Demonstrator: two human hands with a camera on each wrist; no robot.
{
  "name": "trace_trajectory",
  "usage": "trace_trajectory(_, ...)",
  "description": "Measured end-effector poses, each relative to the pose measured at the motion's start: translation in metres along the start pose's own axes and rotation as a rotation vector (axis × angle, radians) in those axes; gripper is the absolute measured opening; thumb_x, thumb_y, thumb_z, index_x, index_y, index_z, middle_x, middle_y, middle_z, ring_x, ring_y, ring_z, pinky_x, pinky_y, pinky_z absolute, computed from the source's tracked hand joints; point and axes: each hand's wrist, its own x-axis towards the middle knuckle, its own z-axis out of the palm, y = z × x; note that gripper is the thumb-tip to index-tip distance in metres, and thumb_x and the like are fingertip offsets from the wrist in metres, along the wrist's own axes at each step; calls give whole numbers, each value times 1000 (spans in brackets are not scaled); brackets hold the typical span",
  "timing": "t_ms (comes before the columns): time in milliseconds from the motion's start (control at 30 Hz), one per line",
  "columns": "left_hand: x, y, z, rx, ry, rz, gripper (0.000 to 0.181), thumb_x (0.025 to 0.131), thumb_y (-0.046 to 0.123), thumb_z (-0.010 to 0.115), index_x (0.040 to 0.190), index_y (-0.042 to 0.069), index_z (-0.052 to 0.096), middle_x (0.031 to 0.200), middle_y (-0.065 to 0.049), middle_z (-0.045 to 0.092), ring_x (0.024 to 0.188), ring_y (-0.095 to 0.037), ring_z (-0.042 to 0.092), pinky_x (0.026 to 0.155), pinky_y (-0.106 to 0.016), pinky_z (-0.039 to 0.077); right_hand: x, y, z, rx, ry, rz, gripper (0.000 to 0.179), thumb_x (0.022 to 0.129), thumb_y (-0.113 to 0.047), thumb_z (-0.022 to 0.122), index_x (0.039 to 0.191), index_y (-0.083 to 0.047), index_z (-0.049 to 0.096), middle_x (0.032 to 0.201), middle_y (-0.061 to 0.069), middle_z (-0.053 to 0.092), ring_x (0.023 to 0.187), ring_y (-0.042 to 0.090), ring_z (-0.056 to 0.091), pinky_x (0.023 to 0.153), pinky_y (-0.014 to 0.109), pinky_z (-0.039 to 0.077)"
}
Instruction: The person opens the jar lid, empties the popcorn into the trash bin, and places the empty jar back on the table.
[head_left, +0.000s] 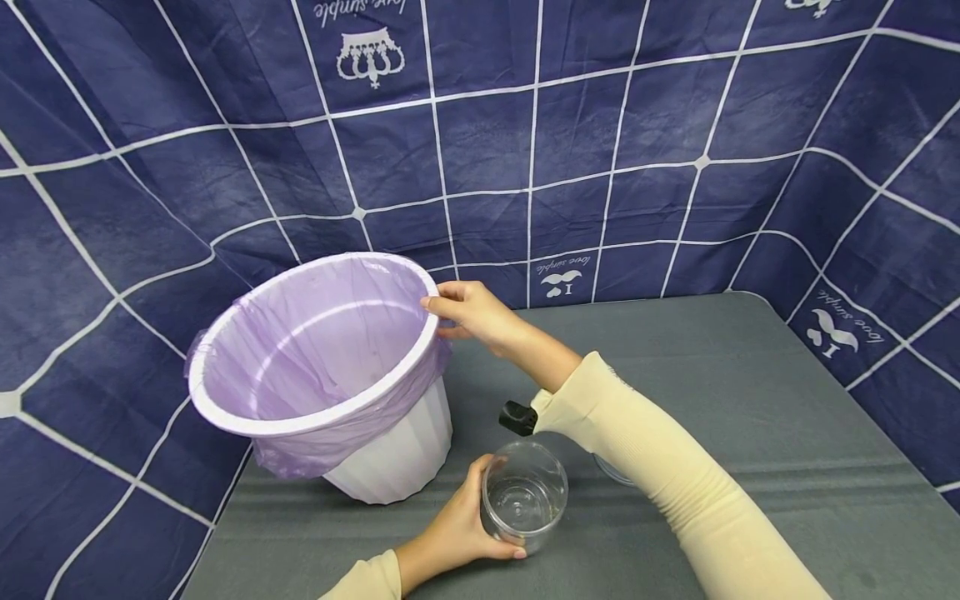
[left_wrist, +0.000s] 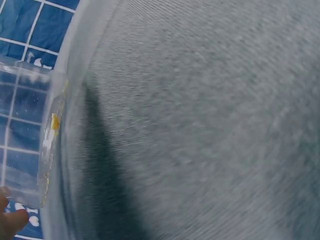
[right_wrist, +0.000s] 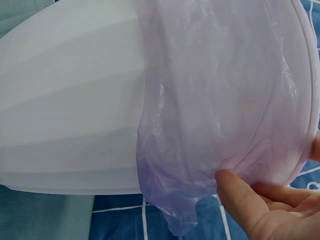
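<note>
A white ribbed trash bin [head_left: 405, 458] stands on the left of the table, lined with a thin purple plastic bag [head_left: 322, 350] folded down over its rim. My right hand [head_left: 480, 317] grips the bin's right rim through the bag, thumb outside and fingertips over the edge. In the right wrist view its thumb [right_wrist: 235, 195] presses on the bag's overhang. In front of the bin, my left hand [head_left: 453, 529] holds a clear plastic jar [head_left: 525, 492] from its left side, its open mouth facing up. The left wrist view shows yellowish smears on the jar [left_wrist: 25, 135] along one edge.
A second clear round object [head_left: 611, 472] lies partly hidden under my right sleeve. A small black device [head_left: 517, 418] sits at the right cuff. Blue cloth [head_left: 487, 150] with white grid lines hangs behind and beside the grey table [head_left: 750, 400].
</note>
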Motion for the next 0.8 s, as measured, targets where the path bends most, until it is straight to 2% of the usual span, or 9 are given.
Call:
trace_trajectory(200,-3,-7,6,51,29,20,108,54,40,83,134,10,17,133,-6,38,120,-25,39,99,-36,31,0,0,0,-1,-6,6,35,90,-9,51,117,13,48,118,27,48,110,34,49,78,30,49)
trace_trajectory(367,-3,-6,7,49,27,-80,126,44,40,87,140,12,10,139,-11,27,126,-26,28,100,-45,28,0,0,-1,-3,0,1,35,90,-10,52,116,14,49,117,28,48,110,37,48,77,29,49)
trace_trajectory(467,-3,-6,5,62,31,-109,137,40,43,87,144,15,1,144,-15,15,130,-30,18,98,-53,25,-2,2,-2,-22,1,-35,37,90,-12,52,116,14,50,117,28,50,110,36,48,80,30,48)
trace_trajectory(567,-2,-4,0,94,54,-64,139,41,47,85,144,18,-4,147,-13,9,132,-30,12,96,-58,24,-4,5,-6,-142,43,-112,38,91,-20,52,115,10,54,112,22,55,105,29,52,84,31,45)
trace_trajectory(667,1,4,-7,149,68,-24,138,42,45,86,144,17,-3,149,-7,4,133,-27,9,96,-58,24,-8,6,-10,-274,116,-174,42,92,-29,48,118,3,54,114,13,57,106,18,51,89,31,41)
trace_trajectory(733,3,9,-11,199,71,16,137,43,43,86,145,15,-2,149,-5,2,134,-27,6,96,-59,23,-13,7,-14,-355,154,-195,46,93,-33,45,124,1,50,122,10,53,112,15,47,93,31,38)
trace_trajectory(800,5,15,-16,273,72,58,131,49,49,82,145,13,0,150,-4,0,134,-27,5,97,-58,23,-17,8,-17,-408,165,-210,51,94,-35,43,130,0,43,128,11,48,118,16,44,96,31,35)
